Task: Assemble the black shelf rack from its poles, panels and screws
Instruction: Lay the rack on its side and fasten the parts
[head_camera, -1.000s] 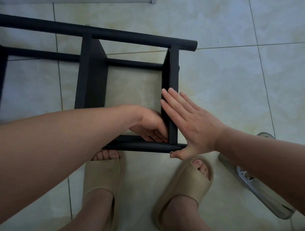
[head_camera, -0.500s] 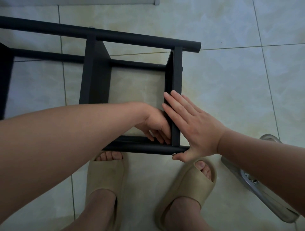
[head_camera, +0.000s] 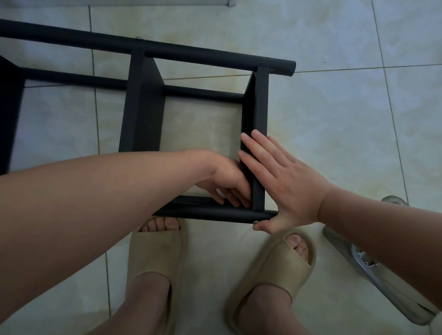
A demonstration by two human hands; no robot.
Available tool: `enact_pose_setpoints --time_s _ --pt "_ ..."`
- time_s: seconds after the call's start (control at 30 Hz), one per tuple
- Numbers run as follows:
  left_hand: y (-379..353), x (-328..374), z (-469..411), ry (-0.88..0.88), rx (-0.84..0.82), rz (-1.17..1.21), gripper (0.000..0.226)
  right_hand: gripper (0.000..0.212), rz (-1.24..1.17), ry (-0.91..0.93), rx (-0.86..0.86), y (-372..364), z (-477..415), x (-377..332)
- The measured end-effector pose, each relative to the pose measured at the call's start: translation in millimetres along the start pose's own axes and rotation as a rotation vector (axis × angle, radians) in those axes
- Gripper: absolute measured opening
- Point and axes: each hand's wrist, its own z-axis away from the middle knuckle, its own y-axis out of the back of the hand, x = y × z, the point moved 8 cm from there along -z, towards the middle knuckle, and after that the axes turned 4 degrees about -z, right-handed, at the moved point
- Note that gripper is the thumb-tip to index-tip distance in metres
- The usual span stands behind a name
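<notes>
The black shelf rack lies on its side on the tiled floor, its far pole (head_camera: 191, 53) running across the top. My right hand (head_camera: 287, 181) presses flat, fingers straight, on the outer face of the end panel (head_camera: 260, 107). Its thumb sits under the near pole (head_camera: 215, 214), beside a small screw head (head_camera: 255, 222). My left hand (head_camera: 224, 177) reaches inside the frame, with its fingers bent down into the corner where that panel meets the near pole. Whether those fingers hold anything is hidden. A second panel (head_camera: 143, 114) stands further left.
My feet in beige slippers (head_camera: 155, 258) (head_camera: 275, 267) stand just in front of the near pole. A grey shoe-like object (head_camera: 373, 270) lies on the floor at the right, under my right forearm. A white edge (head_camera: 167, 2) runs along the top of the view.
Both hands stay at the same corner of the rack. My left fingers have shifted slightly inside the corner, and the view has drifted a little.
</notes>
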Motion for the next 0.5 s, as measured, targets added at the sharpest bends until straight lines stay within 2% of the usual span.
enact_pose_setpoints --time_s 0.27,0.5 --pt "-1.4 0.3 0.1 0.031 -0.016 0.019 0.030 0.128 -0.015 -0.001 -0.005 -1.5 -0.2 -1.8" --pt "-3.8 -3.1 1.6 0.050 -0.034 0.049 0.017 0.128 -0.008 -0.004 -0.014 -0.7 -1.0 -0.7"
